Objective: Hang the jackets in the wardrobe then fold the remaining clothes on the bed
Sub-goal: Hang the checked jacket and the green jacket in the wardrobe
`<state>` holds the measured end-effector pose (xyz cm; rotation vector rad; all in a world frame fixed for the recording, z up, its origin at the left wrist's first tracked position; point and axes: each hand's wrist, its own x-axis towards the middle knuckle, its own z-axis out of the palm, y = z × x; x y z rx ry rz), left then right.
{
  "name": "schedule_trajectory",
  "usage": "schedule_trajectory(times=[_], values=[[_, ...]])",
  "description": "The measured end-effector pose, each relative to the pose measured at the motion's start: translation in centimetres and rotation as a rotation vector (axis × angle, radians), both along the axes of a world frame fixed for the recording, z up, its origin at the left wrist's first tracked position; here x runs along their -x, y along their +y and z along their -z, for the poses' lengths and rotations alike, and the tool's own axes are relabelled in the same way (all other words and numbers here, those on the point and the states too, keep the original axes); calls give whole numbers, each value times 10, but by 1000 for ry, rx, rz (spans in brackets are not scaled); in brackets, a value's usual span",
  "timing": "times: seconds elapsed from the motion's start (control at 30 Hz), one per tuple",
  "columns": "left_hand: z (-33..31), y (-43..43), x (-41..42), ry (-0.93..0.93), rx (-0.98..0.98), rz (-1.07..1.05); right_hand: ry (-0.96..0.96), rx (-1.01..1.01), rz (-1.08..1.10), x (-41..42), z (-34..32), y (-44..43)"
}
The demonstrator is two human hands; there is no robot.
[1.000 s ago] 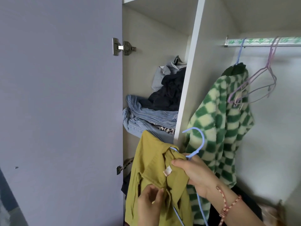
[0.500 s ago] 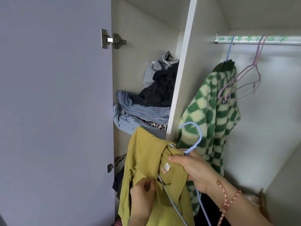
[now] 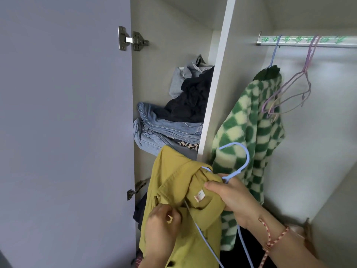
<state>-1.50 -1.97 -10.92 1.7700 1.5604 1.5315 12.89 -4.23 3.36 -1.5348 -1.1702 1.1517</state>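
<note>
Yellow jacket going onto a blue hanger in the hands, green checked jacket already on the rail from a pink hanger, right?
Not quite. The head view shows the green checked jacket hanging from a blue hanger; the pink hangers beside it are empty. The rest stands.

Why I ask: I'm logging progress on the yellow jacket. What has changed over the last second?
Almost nothing; only the camera view shifted slightly. The right hand still grips the blue hanger at the collar of the yellow jacket, and the left hand still pinches the jacket's front edge. The hanger is not yet on the rail; the green checked jacket hangs there as before.
</note>
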Motion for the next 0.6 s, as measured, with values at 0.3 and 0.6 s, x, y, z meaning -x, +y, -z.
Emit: schedule_trajectory(times=[0.3, 0.6], values=[[-11, -40, -4, -754, 559, 340, -5, -114, 37, 8, 20, -11], [-20, -55, 0, -698, 513, 404, -22, -115, 55, 5, 22, -10]])
